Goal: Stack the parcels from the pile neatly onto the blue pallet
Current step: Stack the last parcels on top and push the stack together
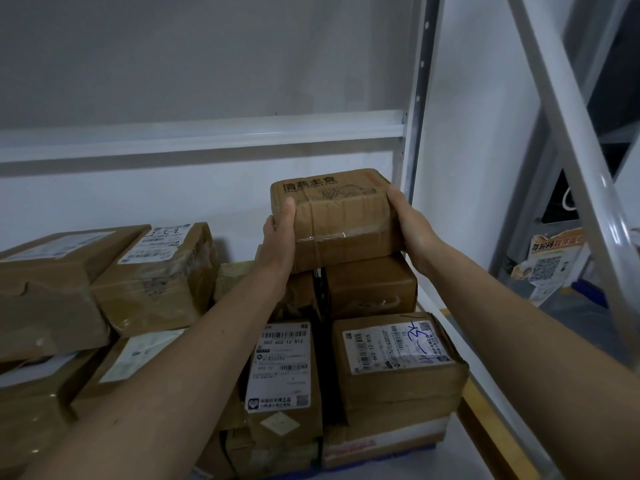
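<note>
Both hands (346, 237) grip a parcel (337, 216), fingers hidden behind it.

Count, head view: two hands (277, 237) in frame; roughly ten brown cardboard parcels (391, 365), exact number unclear where the stack overlaps; one white shelving upright (417, 98).

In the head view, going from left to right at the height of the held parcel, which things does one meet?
Parcel with a white label on top → left hand → held brown parcel with printed characters → right hand → white shelf upright → torn poster with a QR code.
</note>
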Motion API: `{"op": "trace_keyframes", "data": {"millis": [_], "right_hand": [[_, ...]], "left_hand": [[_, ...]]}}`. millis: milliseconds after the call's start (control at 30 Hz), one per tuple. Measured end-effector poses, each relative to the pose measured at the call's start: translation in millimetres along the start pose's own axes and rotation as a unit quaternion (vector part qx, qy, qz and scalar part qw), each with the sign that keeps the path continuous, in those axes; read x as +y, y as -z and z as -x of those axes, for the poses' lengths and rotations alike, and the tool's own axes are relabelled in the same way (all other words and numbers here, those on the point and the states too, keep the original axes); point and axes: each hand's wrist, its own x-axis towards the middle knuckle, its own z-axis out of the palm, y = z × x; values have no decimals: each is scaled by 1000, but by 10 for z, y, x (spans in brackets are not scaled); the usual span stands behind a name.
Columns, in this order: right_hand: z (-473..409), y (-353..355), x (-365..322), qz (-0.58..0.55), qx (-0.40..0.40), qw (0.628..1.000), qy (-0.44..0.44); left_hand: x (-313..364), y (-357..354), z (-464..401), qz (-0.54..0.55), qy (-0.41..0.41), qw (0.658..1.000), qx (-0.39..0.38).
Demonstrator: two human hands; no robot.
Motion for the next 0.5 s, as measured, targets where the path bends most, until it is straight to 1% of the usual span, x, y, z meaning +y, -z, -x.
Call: {"op": "trace_keyframes", "data": {"millis": [200,333,433,500], "right_hand": [[16,-34,4,5,4,1000,-3],[8,-24,22,5,20,1000,-4],[14,-9,2,14,40,999,17],[9,-7,-10,51,61,996,44]], "left_hand": [[-14,21,27,-16,-3,1000,10],[19,30,64,-25,11,1000,14],[69,40,101,-41,12,999,12],[119,62,123,-50,-1,999,9]]}}
